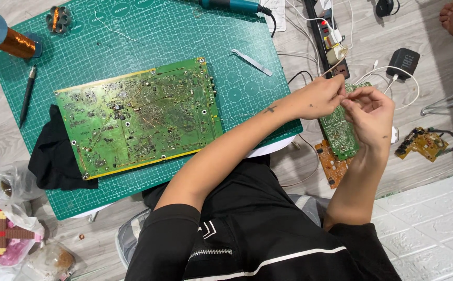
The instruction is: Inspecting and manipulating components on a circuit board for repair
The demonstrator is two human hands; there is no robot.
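Wire strand (pixel 335 66), thin and pale, runs between both hands off the right edge of the green cutting mat (pixel 133 31). Left hand (pixel 322 96) has its fingertips pinched shut on it, right hand (pixel 370 112) pinches it too, fingers curled in close. Just under the hands lies a small green circuit board (pixel 338 130) on top of an orange board (pixel 333 166). Big green circuit board (pixel 138 117) sits on the mat, tweezers (pixel 251 62) nearby, power strip (pixel 328 36) up above.
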